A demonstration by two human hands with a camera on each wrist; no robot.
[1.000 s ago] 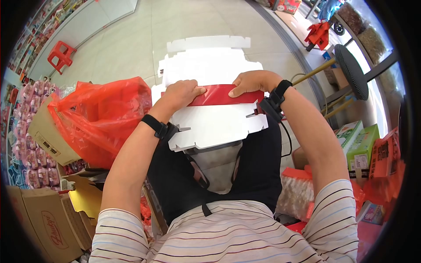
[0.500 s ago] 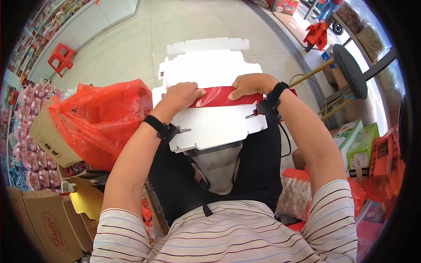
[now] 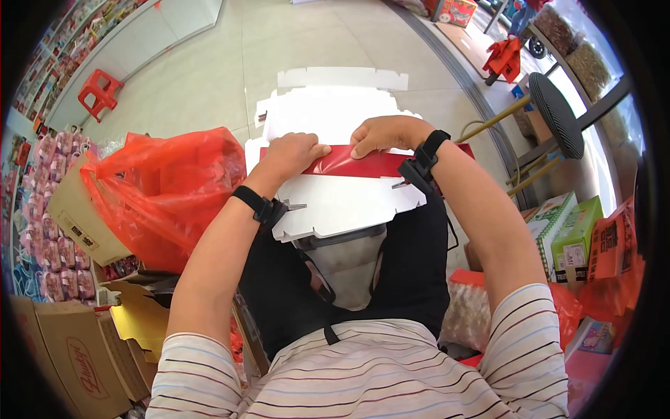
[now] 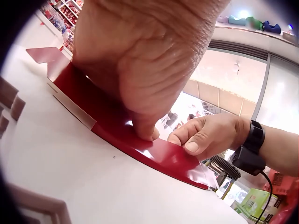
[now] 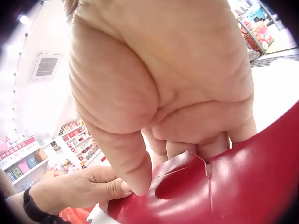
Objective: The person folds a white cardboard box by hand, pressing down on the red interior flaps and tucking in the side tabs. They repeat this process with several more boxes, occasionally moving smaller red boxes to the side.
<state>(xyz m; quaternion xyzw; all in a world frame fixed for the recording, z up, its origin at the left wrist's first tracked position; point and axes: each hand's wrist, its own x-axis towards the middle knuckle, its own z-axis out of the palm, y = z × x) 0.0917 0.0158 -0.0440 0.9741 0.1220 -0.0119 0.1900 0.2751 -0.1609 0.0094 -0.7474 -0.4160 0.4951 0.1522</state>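
A glossy red cardboard piece (image 3: 394, 165) with folded flaps lies across a stack of white die-cut cardboard sheets (image 3: 349, 206) before my knees. My left hand (image 3: 289, 153) grips its far edge near the left end, thumb on the red face. Close beside it, my right hand (image 3: 387, 134) pinches the same edge, thumb on top and fingers curled behind. Between the two thumbs the red card (image 4: 163, 156) bends and catches the light. In the right wrist view, a slit and a crease show in the red surface (image 5: 233, 186) below the fingers.
A red plastic bag (image 3: 174, 185) over a carton stands at the left, with brown boxes (image 3: 84, 356) nearer me. On the right are a round-topped stool (image 3: 557, 115), a green box (image 3: 578, 241) and red-wrapped goods. A red stool (image 3: 99, 92) stands farther off.
My right hand has slid left along the red card's edge, closer to the left hand. The card now bends between the thumbs. My left hand has hardly moved.
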